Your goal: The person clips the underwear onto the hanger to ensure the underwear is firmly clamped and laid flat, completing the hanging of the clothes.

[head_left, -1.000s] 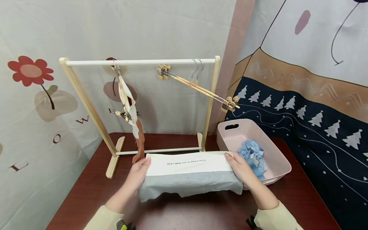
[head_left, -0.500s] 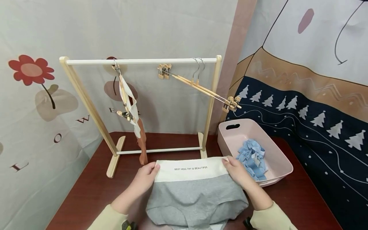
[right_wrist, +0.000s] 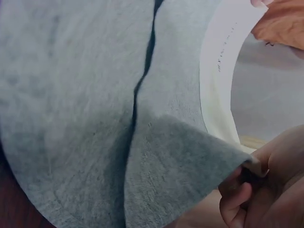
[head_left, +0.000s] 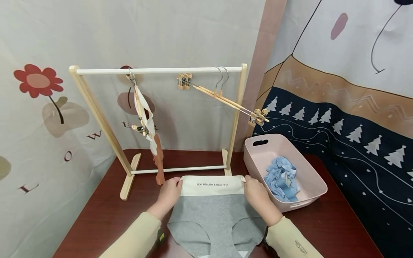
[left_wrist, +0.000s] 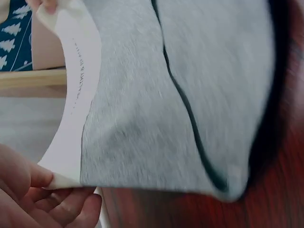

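Grey underpants (head_left: pixel 219 209) with a wide white, lettered waistband hang spread between both hands, above the front of the table. My left hand (head_left: pixel 170 191) pinches the left end of the waistband between thumb and fingers. The other end is pinched by my right hand (head_left: pixel 256 193). In the right wrist view, a corner of the grey cloth (right_wrist: pixel 190 166) folds over toward the right fingers. The left wrist view shows the left thumb (left_wrist: pixel 40 175) on the band's corner. The lower edge of the underpants runs out of the head view.
A wooden rack (head_left: pixel 161 71) stands behind. On it hang a clip hanger with white and brown cloth (head_left: pixel 158 157) at left and two clip hangers (head_left: pixel 222 98) at right. The pink basket (head_left: pixel 309 172) at right holds crumpled blue cloth (head_left: pixel 282 179).
The underpants have dropped open from a folded-looking strip to show their full front. Both hands have come closer together, and the waistband spans less width. The brown cloth has swung slightly right.
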The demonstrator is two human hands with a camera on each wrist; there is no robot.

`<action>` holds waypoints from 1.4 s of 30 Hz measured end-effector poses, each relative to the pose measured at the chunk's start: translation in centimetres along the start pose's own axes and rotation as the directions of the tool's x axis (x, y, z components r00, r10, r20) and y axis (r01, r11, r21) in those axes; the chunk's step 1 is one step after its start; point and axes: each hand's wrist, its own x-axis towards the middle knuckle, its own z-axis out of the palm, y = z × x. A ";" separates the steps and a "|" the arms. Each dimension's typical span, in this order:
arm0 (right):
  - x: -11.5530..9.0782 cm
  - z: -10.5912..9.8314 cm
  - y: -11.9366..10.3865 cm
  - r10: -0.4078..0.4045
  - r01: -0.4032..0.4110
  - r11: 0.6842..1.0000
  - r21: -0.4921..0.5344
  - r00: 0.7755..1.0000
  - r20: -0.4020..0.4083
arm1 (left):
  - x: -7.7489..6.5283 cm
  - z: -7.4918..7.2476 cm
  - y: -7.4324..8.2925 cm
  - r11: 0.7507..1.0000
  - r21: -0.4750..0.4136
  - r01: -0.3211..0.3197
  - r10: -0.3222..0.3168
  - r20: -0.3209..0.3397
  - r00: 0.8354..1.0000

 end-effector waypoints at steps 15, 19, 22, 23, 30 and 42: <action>-1.9 2.1 -0.2 -0.305 0.307 0.951 -0.028 0.951 0.058 | -3.3 2.4 2.5 0.912 0.257 -0.320 0.355 -0.104 0.929; -2.2 2.4 0.1 -0.236 0.234 0.972 0.033 0.948 0.214 | -4.3 2.8 2.9 0.870 0.274 -0.410 0.421 0.019 0.907; -2.4 2.6 0.3 -0.189 0.185 0.982 0.043 0.930 0.315 | -4.8 3.1 2.5 0.847 0.291 -0.444 0.405 0.187 0.895; -2.4 2.7 0.3 -0.176 0.171 0.984 0.044 0.924 0.338 | -4.9 3.2 2.2 0.843 0.299 -0.447 0.389 0.235 0.891; -3.0 2.7 -0.5 -0.113 0.125 0.992 -0.007 0.918 0.381 | -4.3 3.0 0.4 0.887 0.333 -0.320 0.204 0.339 0.918; -3.4 2.4 -1.2 -0.053 0.095 0.991 -0.090 0.921 0.386 | -1.1 3.0 -0.5 0.930 0.284 -0.235 0.177 0.215 0.960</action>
